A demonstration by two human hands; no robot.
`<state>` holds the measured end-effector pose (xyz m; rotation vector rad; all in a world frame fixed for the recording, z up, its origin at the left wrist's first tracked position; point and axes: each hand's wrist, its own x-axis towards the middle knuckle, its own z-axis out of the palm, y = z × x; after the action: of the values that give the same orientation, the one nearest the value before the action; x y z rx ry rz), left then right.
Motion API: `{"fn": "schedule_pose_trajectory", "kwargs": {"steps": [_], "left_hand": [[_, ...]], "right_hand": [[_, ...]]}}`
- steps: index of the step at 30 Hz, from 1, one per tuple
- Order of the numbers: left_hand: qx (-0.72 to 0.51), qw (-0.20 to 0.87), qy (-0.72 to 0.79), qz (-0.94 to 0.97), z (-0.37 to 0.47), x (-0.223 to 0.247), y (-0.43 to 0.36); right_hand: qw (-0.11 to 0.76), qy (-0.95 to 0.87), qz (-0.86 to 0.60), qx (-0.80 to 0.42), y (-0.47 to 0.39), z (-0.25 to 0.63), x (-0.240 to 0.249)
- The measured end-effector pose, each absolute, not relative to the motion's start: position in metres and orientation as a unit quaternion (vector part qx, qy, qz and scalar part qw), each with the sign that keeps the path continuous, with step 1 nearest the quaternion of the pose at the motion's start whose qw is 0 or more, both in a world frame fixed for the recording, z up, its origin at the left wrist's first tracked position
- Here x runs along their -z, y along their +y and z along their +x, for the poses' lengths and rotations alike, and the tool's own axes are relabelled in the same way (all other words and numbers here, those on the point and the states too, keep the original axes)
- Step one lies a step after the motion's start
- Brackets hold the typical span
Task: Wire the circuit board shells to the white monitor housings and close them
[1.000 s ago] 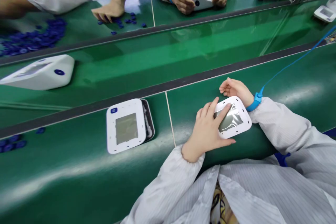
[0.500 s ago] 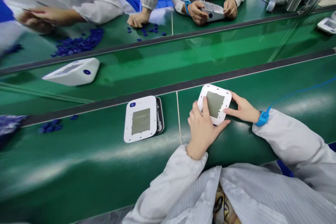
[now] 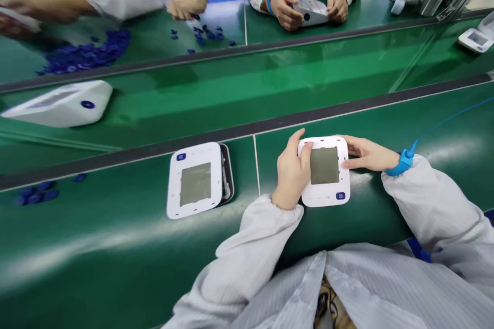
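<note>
Where the wearer's pale, fine-striped coat [image 3: 378, 288] fills the nearest edge, two white elasticated sleeves [image 3: 247, 247] extend over a glossy green bench [image 3: 127, 267].

Item: one white rounded-square plastic panel [image 3: 324, 170] with a grey rectangular display and a dark blue button [image 3: 340, 196] at its near right corner; located right of the bench's pale seam [image 3: 257, 164], face up between both hands. Contact with the bench: cannot tell.

Left hand [image 3: 290, 172]: closed on the panel's left side, thumb on the face, index finger projecting past the far left corner. Right hand [image 3: 372, 154]: narrow hold on the right side, thumb at the border, the other fingers partly hidden behind it; bright blue wrist strap [image 3: 401, 163] with thin blue cord.

Left of the seam: a second white panel [image 3: 195, 181], button at its far left corner, lying askew over a dark-lined shell [image 3: 228, 172]. Farther left: a few small dark blue plastic pieces [image 3: 36, 194].

Beyond the black rail [image 3: 135, 159]: a shiny green channel [image 3: 247, 92], with a white wedge-shaped device [image 3: 57, 107] at left.

Far bench: a heap of dark blue pieces [image 3: 87, 54] at left; at centre, a co-worker's two hands holding a white device [image 3: 313, 13].
</note>
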<state>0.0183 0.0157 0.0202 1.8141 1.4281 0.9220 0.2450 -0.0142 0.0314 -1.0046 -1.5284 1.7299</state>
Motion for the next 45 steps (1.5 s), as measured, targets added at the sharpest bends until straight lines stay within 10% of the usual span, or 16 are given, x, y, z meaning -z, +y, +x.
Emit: {"fn": "schedule_pose_trajectory", "kwargs": {"steps": [13, 26, 35, 45], "left_hand": [[-0.5, 0.416, 0.526, 0.548, 0.027, -0.006, 0.009], [-0.465, 0.43, 0.518, 0.576, 0.03, -0.011, 0.002], [-0.232, 0.203, 0.384, 0.87, 0.036, -0.012, -0.042], [-0.165, 0.262, 0.338, 0.889, 0.037, -0.025, -0.044]], "right_hand": [[0.468, -0.433, -0.605, -0.478, -0.04, 0.195, -0.017], [0.447, -0.507, -0.681, -0.279, -0.034, 0.192, -0.016], [0.528, -0.323, -0.761, -0.193, -0.066, 0.215, -0.005], [0.173, -0.67, -0.715, -0.103, -0.124, 0.238, -0.082]]}}
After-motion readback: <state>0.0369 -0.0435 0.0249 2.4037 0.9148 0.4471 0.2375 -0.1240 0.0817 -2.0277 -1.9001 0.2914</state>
